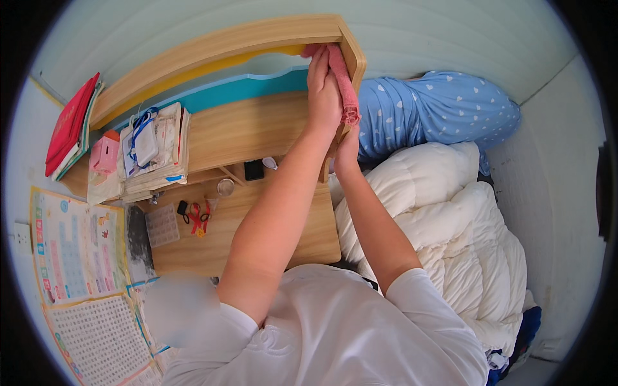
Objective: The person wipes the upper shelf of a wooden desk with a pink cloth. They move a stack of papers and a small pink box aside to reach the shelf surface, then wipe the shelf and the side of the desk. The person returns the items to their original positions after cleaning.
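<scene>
My left hand (324, 94) presses a pink terry cloth (344, 82) against the inner face of the right end panel (356, 58) of a wooden desk hutch. Its fingers point up into the top corner, under the upper board (217, 50). The cloth hangs down along the panel, and its bunched lower end reaches just above my right hand (348, 147). That hand is at the lower outer side of the panel. Its fingers are mostly hidden, so whether they grip the panel or the cloth does not show.
Books and papers with a white device and blue cord (145, 144) sit on the hutch shelf, beside a pink box (104, 154) and red folders (72, 125). Scissors (200, 217) and a clear compartment box (162, 225) lie on the desktop. A white quilt (434, 202) and blue heart-print fabric (434, 111) are at right.
</scene>
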{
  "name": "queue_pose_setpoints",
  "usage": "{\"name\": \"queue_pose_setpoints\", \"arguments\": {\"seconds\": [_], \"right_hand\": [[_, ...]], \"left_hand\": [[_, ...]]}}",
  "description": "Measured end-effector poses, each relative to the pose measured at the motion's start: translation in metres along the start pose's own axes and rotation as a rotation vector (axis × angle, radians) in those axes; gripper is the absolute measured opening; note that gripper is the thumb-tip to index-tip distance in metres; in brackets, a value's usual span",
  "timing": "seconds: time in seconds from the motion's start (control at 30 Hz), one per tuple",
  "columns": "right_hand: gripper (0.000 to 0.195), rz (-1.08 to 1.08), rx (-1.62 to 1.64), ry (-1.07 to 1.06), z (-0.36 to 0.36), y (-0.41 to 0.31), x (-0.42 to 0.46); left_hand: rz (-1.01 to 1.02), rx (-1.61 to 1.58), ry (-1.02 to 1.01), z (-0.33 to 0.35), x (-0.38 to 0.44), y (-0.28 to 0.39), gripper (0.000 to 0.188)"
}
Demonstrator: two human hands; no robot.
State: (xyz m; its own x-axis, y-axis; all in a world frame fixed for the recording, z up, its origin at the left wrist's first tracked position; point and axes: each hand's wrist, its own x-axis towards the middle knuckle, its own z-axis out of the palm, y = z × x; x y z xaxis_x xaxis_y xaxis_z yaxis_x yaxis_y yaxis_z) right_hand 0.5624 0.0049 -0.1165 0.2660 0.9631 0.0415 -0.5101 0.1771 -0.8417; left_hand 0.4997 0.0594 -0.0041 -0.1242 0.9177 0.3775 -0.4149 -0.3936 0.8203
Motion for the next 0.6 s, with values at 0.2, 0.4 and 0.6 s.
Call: {"name": "queue_pose_setpoints", "arguments": {"seconds": [0.2, 0.4, 0.6], "right_hand": [[0.047, -0.005, 0.063, -0.032, 0.001, 0.0, 0.0], [0.045, -0.033, 0.043, 0.009, -0.014, 0.013, 0.007], [0.046, 0.023, 0.055, 0.015, 0.006, -0.003, -0.004]], "left_hand": [[0.058, 0.024, -0.061, 0.007, -0.004, 0.005, 0.053], [0.115, 0.382, -0.128, 0.006, 0.004, 0.029, 0.054], [-0.114, -0.048, -0.049, -0.021, -0.005, -0.017, 0.053]]}}
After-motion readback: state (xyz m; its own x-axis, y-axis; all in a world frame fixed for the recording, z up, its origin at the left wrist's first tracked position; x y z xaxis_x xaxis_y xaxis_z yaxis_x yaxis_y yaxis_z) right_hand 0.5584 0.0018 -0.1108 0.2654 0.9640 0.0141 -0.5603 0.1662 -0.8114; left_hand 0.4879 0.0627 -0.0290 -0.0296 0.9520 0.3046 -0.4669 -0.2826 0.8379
